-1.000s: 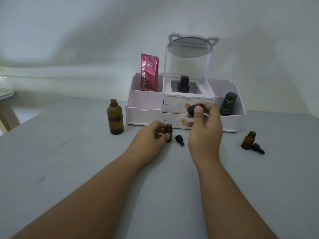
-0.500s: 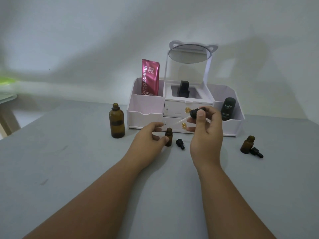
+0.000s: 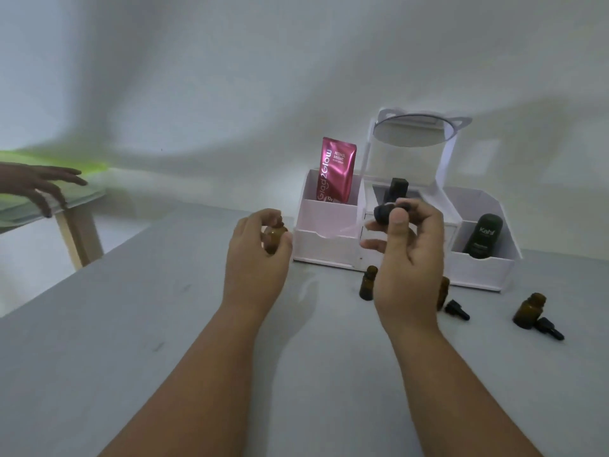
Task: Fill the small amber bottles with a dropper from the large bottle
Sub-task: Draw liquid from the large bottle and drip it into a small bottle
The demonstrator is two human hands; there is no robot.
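A: State the condition of the left hand [image 3: 255,255].

B: The left hand sits at frame centre, left of the white organizer [image 3: 324,240]. Its fingers curl around the large amber bottle [image 3: 273,238], thumb on the right side of the glass. The bottle's neck shows just above the fingers; its base is hidden behind the hand, so contact with the grey table [image 3: 138,331] cannot be confirmed.

A: And the right hand [image 3: 407,255]?

B: It is raised in front of the organizer's centre section. Thumb and forefinger pinch the black bulb of the dropper [image 3: 384,212]. The clear pipette points down and to the left, toward the large bottle, and its tip stops short of the neck. The remaining fingers are loosely spread below.

A: Location of the small bottles?

B: One small amber bottle [image 3: 368,283], uncapped and upright, stands on the table just left of the right wrist. A second one [image 3: 444,291] is mostly hidden behind that wrist, with a black dropper cap [image 3: 456,310] lying beside it. A third [image 3: 529,311] stands at lower right, touching another black cap [image 3: 548,328].

A: Anything else in view?

B: Another person's hand [image 3: 39,186] rests on a side table [image 3: 33,206] at the left edge.
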